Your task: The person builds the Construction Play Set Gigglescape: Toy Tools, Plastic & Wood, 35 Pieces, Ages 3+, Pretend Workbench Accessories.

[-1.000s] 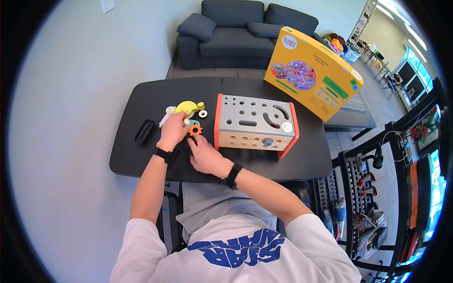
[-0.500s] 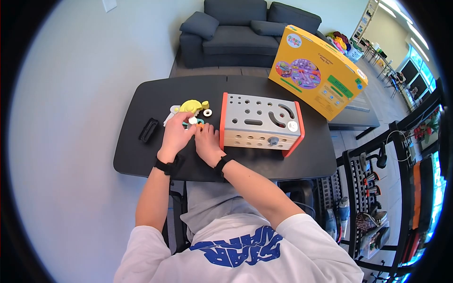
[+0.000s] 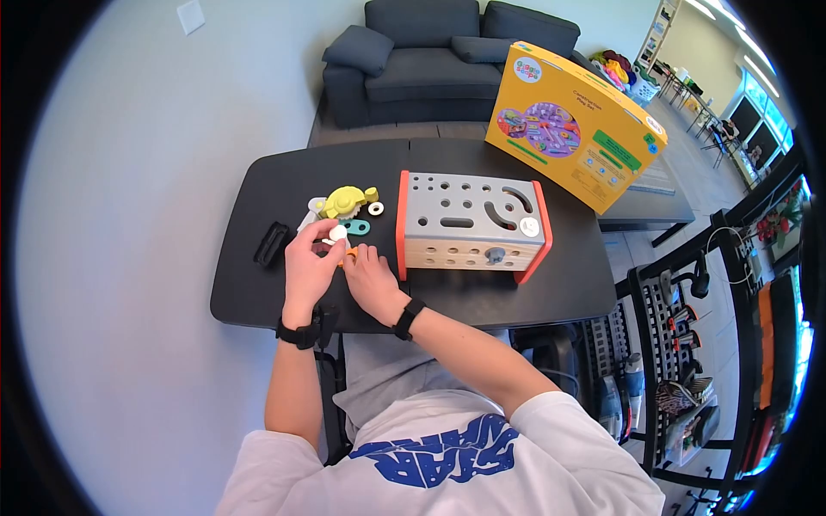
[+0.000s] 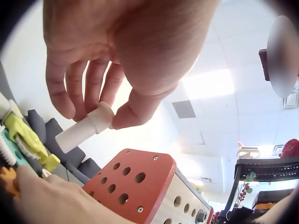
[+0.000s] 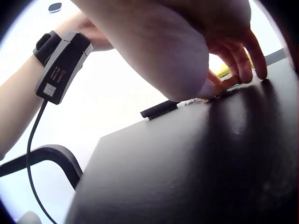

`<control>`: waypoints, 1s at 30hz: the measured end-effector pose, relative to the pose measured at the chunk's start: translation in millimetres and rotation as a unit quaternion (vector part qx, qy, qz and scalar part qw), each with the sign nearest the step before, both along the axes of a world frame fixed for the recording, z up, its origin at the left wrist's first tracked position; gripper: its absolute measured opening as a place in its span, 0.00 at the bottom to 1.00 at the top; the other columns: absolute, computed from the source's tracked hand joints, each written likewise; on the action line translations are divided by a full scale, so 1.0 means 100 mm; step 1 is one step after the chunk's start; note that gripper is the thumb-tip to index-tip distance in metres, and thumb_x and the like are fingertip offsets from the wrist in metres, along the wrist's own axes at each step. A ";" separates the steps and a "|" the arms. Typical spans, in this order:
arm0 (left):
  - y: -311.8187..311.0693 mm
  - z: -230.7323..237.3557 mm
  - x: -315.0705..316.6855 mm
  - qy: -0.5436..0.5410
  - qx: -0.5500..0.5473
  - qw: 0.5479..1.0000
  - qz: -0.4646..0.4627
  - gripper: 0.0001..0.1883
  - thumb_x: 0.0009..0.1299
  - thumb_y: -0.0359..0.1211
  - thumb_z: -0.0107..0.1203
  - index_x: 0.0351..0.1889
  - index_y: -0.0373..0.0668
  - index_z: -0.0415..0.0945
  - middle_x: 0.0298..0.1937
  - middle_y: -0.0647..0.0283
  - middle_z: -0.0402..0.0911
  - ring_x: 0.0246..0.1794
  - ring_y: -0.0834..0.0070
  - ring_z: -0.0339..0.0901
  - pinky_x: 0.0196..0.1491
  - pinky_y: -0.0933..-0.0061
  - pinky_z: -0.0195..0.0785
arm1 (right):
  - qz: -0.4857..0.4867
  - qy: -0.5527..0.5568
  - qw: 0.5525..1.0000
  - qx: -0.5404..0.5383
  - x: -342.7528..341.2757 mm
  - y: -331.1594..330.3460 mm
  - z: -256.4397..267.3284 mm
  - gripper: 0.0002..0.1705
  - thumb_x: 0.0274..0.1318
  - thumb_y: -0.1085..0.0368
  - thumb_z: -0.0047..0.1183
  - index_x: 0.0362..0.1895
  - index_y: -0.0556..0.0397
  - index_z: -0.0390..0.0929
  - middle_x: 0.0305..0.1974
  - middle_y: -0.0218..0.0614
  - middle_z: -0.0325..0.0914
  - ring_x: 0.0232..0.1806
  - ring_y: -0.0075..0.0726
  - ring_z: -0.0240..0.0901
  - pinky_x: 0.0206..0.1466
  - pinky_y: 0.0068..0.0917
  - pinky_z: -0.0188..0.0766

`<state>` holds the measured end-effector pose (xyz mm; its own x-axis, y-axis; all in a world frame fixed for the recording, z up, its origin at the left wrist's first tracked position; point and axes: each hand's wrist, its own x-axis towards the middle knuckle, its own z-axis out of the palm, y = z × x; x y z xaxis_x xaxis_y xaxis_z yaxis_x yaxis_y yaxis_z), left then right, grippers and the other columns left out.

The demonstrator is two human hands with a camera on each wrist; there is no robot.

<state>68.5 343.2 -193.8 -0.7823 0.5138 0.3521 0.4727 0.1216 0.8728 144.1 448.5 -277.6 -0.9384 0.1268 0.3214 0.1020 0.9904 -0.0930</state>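
My left hand (image 3: 308, 267) pinches a white plastic peg (image 4: 77, 133) with a wider round head, between thumb and fingertips, above the table. Beside it, my right hand (image 3: 373, 282) is low on the tabletop, its bent fingers at an orange toy gear (image 4: 8, 181) that they partly cover. A teal strip with holes (image 3: 357, 228) lies just beyond the hands. Behind that are a yellow toy circular saw (image 3: 346, 203) and a white ring (image 3: 375, 209). The grey-topped toy workbench (image 3: 473, 199) with red ends stands right of my right hand.
A black object (image 3: 272, 244) lies on the black table (image 3: 284, 297) left of my left hand. Beyond the workbench, a yellow box (image 3: 585, 120) stands at the back right. A grey sofa (image 3: 422, 73) is behind the table, and a black rack (image 3: 654, 344) is at the right.
Both hands have drawn a little nearer my body, and the orange gear has moved with the right hand. The teal strip now shows more clearly. The white peg stays in my left hand.
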 end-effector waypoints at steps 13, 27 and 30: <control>-0.26 0.46 0.50 -0.051 0.206 0.977 -0.037 0.15 0.70 0.20 0.60 0.54 0.31 0.77 0.48 0.63 0.79 0.49 0.78 0.79 0.52 0.77 0.73 | 0.144 0.241 0.828 -0.485 0.43 0.19 0.65 0.14 0.78 0.66 0.41 0.59 0.59 0.69 0.58 0.45 0.66 0.53 0.38 0.72 0.55 0.36 0.76; -0.15 0.42 0.63 -0.035 0.200 0.971 -0.126 0.15 0.67 0.21 0.64 0.52 0.31 0.78 0.53 0.59 0.78 0.53 0.71 0.81 0.57 0.72 0.73 | 0.237 0.250 0.550 -0.761 0.69 0.27 0.79 0.18 0.79 0.64 0.44 0.65 0.57 0.65 0.57 0.40 0.77 0.55 0.31 0.77 0.60 0.33 0.77; -0.12 0.42 0.64 -0.039 0.174 0.973 -0.148 0.16 0.66 0.21 0.67 0.51 0.31 0.80 0.54 0.58 0.78 0.54 0.70 0.81 0.58 0.70 0.74 | 0.231 0.234 0.556 -0.763 0.78 0.35 0.82 0.20 0.76 0.68 0.48 0.67 0.55 0.63 0.59 0.41 0.77 0.56 0.30 0.77 0.62 0.33 0.76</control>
